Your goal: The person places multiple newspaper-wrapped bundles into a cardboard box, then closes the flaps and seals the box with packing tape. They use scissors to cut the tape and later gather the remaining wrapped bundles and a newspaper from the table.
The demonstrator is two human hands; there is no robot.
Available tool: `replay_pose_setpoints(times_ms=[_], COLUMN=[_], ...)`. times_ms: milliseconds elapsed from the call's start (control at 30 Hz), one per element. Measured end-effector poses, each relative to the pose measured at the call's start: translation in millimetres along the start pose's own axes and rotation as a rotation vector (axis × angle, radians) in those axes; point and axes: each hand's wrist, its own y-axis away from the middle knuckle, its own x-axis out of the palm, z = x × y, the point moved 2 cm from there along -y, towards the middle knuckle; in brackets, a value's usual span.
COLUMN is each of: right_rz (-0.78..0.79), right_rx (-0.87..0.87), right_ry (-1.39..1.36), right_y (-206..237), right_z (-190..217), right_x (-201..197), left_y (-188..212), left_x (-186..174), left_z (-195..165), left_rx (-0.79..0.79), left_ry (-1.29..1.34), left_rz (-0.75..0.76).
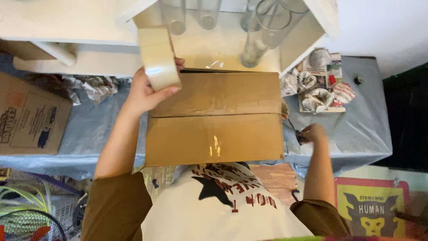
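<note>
I see the table (pixel 356 129) under a grey-blue cover, with a white shelf unit (pixel 67 27) at its far edge holding clear glass vases (pixel 263 31). A closed cardboard box (pixel 214 118) sits mid-table at the near edge, flaps shut, glossy tape along the seam. A second, flat cardboard box (pixel 31 118) lies far left. Crumpled newspaper (pixel 318 85) is right of the main box. Left hand (pixel 145 91) is raised over the box's far-left corner, fingers (pixel 167 91) wrapped around a roll of tan packing tape (pixel 158 58). Right hand (pixel 314 133) is just beside the box's right edge, fingers curled on a small dark item; can't tell what it is.
</note>
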Motion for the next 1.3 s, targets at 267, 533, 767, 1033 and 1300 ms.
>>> replay_pose_setpoints(times_ms=[267,533,767,1033,1300], right_rz=[-0.528,-0.195,-0.166,-0.025,0.272], right_rx=[-0.684,-1.382,-0.838,-0.552,-1.330], right_ry=[-0.043,0.608,0.829,0.922,-0.270], right_y=[116,170,122,128,244], right_z=[139,369,408,436,411], right_x=[-54,117,153,170,213], left_y=[89,102,104,112,112], left_x=[-36,-31,-46,-55,-49], left_z=[13,27,6,-14,-10], left_rx=[0.030,0.118,0.135,0.224,0.261], left_ry=[0.284,0.615,0.738,0.731,0.759], left_rz=[-0.562,-0.837,-0.869,-0.818,-0.787])
